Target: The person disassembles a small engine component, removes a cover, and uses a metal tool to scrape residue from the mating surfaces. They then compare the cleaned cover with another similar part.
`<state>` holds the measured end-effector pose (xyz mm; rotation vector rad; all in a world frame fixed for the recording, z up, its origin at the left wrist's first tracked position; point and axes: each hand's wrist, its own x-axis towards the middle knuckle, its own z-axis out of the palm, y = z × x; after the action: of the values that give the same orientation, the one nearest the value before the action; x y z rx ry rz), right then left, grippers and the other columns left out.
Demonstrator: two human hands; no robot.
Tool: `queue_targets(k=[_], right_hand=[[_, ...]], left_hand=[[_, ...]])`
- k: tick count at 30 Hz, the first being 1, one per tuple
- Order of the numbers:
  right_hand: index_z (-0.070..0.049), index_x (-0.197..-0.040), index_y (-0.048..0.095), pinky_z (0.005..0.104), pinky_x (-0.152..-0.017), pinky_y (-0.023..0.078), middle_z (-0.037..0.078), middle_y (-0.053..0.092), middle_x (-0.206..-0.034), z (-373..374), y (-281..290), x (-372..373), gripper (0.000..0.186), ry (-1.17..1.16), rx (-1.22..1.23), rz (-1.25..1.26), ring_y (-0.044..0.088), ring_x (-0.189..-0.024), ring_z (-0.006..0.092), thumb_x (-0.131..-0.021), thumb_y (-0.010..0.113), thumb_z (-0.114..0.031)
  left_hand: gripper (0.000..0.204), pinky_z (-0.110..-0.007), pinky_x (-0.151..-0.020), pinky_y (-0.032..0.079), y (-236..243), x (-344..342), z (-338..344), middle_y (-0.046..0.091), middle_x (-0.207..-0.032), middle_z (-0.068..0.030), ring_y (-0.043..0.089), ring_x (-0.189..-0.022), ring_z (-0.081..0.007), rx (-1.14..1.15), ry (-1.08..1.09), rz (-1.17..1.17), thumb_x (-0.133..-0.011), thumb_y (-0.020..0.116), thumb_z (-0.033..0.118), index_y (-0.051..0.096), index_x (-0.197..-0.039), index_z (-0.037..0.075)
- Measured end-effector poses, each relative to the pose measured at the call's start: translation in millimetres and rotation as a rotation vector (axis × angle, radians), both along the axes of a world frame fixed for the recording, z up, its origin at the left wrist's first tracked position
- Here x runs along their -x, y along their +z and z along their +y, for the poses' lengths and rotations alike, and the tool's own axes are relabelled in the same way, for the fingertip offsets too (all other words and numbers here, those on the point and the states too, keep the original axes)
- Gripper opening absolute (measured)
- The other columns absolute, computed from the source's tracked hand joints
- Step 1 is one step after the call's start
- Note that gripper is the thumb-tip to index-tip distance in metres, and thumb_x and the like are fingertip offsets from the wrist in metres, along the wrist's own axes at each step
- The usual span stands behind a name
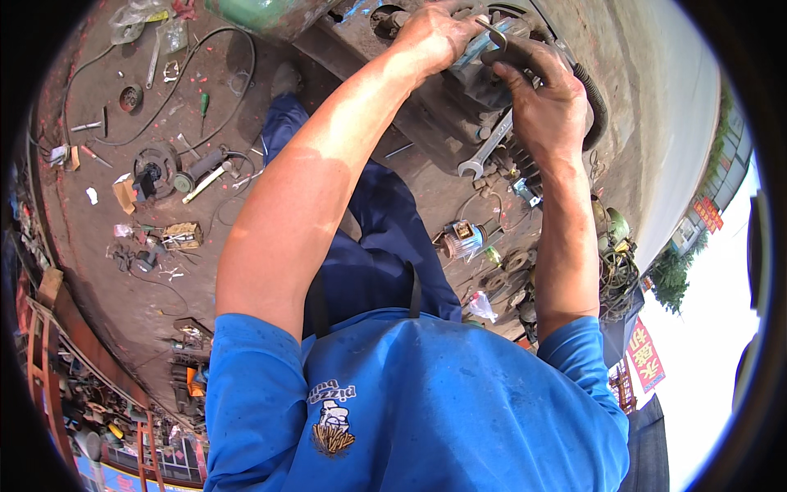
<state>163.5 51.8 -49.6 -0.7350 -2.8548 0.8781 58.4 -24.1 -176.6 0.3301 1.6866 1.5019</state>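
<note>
Both my arms stretch up to a greasy machine (484, 86) with some blue on it. My left hand (434, 37) is closed at its top, fingers bent; what they grip is hidden. My right hand (551, 111) is closed at its right side, with blackened fingers curled and the thumb tucked under. A thin bent metal piece (494, 34) shows by the right fingertips, between the two hands; I cannot tell which hand holds it. Below the right hand, an open-ended spanner (489, 150) leans on the machine, jaw downward, apart from both hands.
A blue electric motor (464, 240) sits on the ground below the machine. To the left lie an angle grinder (197, 170), a hammer (207, 182), a green screwdriver (203, 104) and a looping black cable (193, 61). A ribbed hose (592, 94) curves beside my right hand.
</note>
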Motion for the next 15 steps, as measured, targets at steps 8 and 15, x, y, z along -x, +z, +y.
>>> queue_targets(k=[8,15], right_hand=[[-0.003,-0.105,0.069,0.0294,-0.08,0.053,0.009,0.074,-0.094,-2.2,13.2,-0.9,0.018,-0.133,0.133,-0.041,0.07,-0.087,0.0167,-0.088,0.069,-0.007],[-0.001,-0.103,0.061,0.0318,-0.08,0.054,0.012,0.072,-0.093,10.1,5.9,-32.6,0.018,-0.19,0.261,0.31,0.071,-0.087,0.0205,-0.089,0.071,-0.007]], left_hand=[[0.045,-0.033,-0.093,0.05,14.6,4.5,2.4,0.07,-0.117,-0.018,0.066,-0.108,-0.0238,0.034,-0.013,-0.086,-0.092,0.066,0.031,0.065,-0.126,0.002],[0.043,-0.03,-0.099,0.046,5.7,-2.3,8.6,0.066,-0.125,-0.017,0.062,-0.113,-0.0194,-0.073,0.021,-0.207,-0.097,0.06,0.022,0.059,-0.131,-0.004]])
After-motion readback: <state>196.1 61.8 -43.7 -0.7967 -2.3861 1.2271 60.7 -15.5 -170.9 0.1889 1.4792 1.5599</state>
